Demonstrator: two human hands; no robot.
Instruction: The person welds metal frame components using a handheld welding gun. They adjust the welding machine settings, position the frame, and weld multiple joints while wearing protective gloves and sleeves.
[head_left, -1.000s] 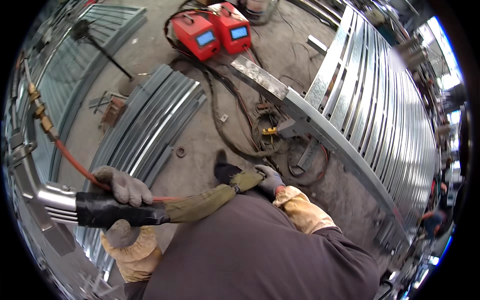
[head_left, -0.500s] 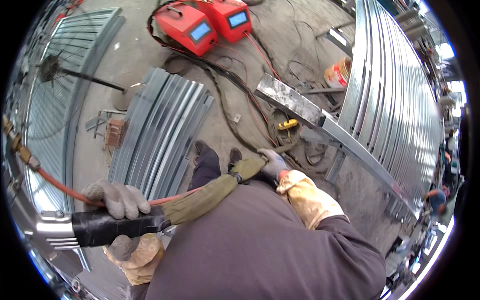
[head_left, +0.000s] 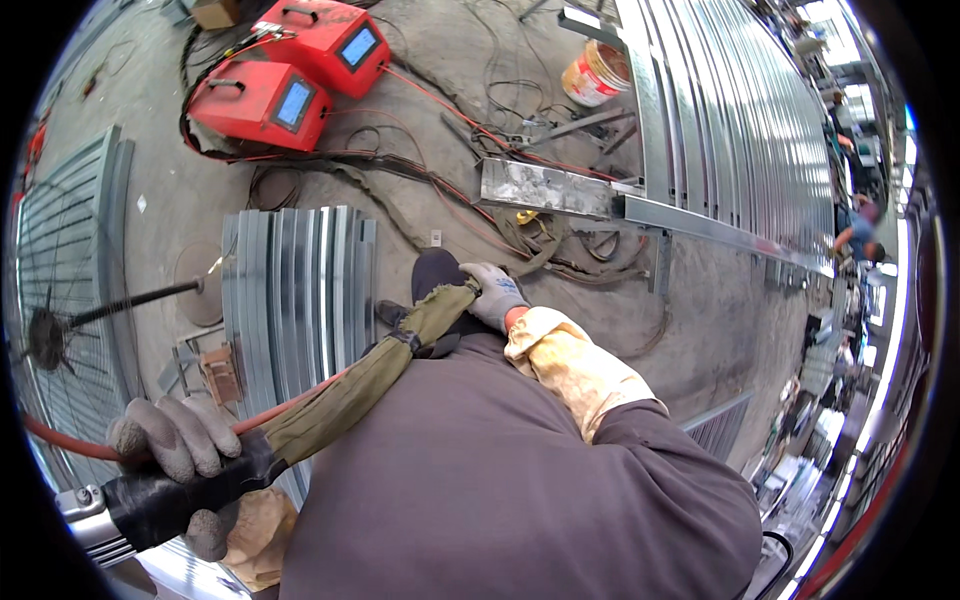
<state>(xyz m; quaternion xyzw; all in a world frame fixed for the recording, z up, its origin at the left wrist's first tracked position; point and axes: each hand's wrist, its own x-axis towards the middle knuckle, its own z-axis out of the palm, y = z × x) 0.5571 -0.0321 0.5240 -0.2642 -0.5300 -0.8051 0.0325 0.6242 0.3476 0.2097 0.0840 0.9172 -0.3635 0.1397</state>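
Observation:
My left hand [head_left: 180, 450], in a grey glove, is wrapped round the black-taped handle [head_left: 190, 497] of what looks like a welding gun, whose silver metal body [head_left: 90, 525] runs off at the lower left. A red hose [head_left: 75, 436] passes by the knuckles. From the handle's end an olive cloth-sleeved cable [head_left: 345, 400] slants up across my front, tied with a dark band. My right hand [head_left: 490, 294], gloved in grey, is closed round this cable near my legs; the fingertips are partly hidden.
Two red machines [head_left: 262, 105] with lit screens stand ahead at the left. Cables [head_left: 400, 165] snake over the floor. Metal profiles [head_left: 290, 290] lie stacked before me; a long rack of metal sheets [head_left: 740, 120] fills the right, near a bucket [head_left: 592, 80]. A person [head_left: 860, 235] is farther right.
My view has turned and moved, so the machines and rack now sit further left. Both hands keep their hold on the gun and cable, and the gun sits lower in view.

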